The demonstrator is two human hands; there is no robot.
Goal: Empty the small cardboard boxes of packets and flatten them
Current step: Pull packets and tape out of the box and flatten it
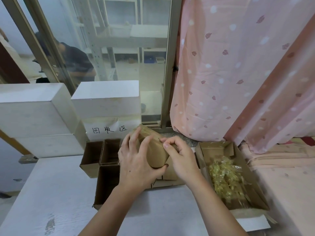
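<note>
The left hand (136, 165) gripped a small cardboard box (153, 150) from its left side, with the fingers (134, 138) spread over the top face and the thumb curled under the near lower corner. The right hand (179, 155) held the same box at its right edge, fingers bent inward and pinching at the upper right seam. The box was closed, tilted with its far end raised, and lifted above the table (51, 193).

Directly below and left of the held box stood a group of open small boxes (102, 155), set upright and touching one another; their interiors appeared dark, and any contents could not be determined. More cardboard lay under the hands, partly hidden.

To the right, just beside the right wrist, sat an open cardboard tray (252, 189) with its flaps raised. It contained a pile of clear packets (225, 179) with yellowish contents.

Behind the open boxes stood a white box (105, 99) bearing a paper label (109, 129) with handwritten characters. A larger white block (34, 113) stood to its left, touching or nearly touching it.

A pink patterned curtain (230, 65) hung at the right, reaching down behind the tray. A glass window (119, 48) with a metal frame filled the upper centre; through it, a person in dark clothing (76, 62) and white shelving were visible.
</note>
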